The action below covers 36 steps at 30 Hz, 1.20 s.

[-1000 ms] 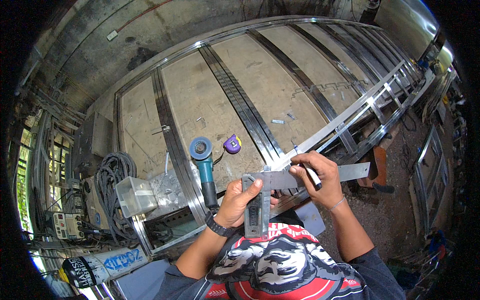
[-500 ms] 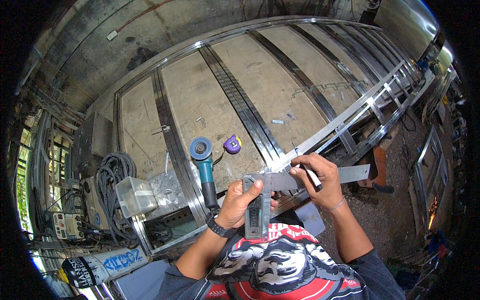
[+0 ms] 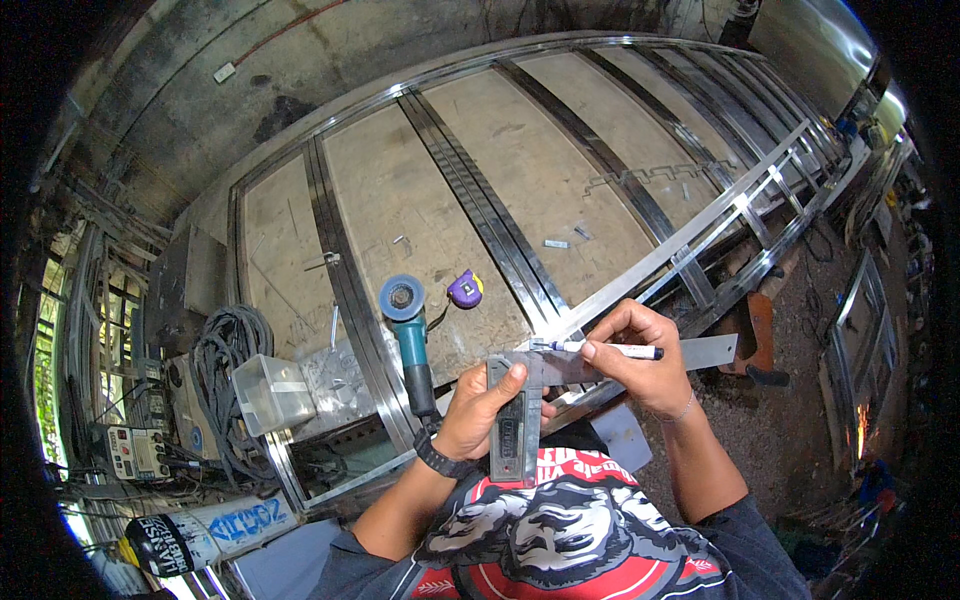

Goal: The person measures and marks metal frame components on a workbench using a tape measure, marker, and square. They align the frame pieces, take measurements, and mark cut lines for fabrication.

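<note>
My left hand (image 3: pixel 474 412) is wrapped round the thick handle of a try square (image 3: pixel 514 425), its thumb pressed on the front. The square's flat steel blade (image 3: pixel 708 352) runs off to the right, passing behind my right hand (image 3: pixel 640 362). Between the thumb and fingers of that hand is a white marker pen (image 3: pixel 615 350), lying almost level. Its tip points left, at the metal bar end just above the square's corner; whether it touches is too small to tell. A long silver metal bar (image 3: pixel 640 287) reaches from there toward the far right.
Left of my hands lie a teal angle grinder (image 3: pixel 411 345) and a purple tape measure (image 3: pixel 465 289). A metal frame (image 3: pixel 470 190) with several crossbars spreads across the worktop. A clear plastic bin (image 3: pixel 270 392), coiled cables (image 3: pixel 222 370) and a gas cylinder (image 3: pixel 215 535) stand at left. Sparks (image 3: pixel 862 425) show at far right.
My right hand has turned the marker from a steep slant to nearly level, bringing its tip left toward the square's corner. The left hand keeps its hold on the square.
</note>
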Available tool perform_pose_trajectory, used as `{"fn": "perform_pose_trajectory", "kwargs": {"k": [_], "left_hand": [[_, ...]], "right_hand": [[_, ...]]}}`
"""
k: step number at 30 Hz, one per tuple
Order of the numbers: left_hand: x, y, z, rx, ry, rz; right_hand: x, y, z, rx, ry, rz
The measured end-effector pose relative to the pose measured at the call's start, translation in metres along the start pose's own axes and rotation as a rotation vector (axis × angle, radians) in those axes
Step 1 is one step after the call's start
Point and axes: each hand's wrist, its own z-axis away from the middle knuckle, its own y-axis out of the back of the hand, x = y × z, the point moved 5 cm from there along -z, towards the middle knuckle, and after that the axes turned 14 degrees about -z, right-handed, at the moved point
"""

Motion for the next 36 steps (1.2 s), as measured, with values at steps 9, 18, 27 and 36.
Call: {"fn": "perform_pose_trajectory", "kwargs": {"k": [9,18,27,36], "left_hand": [[-0.001,0.001,0.0,0.003,-0.006,0.007],[-0.001,0.001,-0.001,0.003,-0.001,0.02],[-0.001,0.009,-0.003,0.038,-0.01,0.045],[-0.016,0.016,-0.009,-0.034,0.008,0.06]], "right_hand": [[0.003,-0.002,-0.003,-0.033,-0.017,0.045],[0.004,-0.001,-0.006,-0.055,-0.027,0.097],[-0.008,0.029,-0.001,0.143,0.04,0.085],[0.031,0.014,-0.005,-0.065,0.237,0.796]]}}
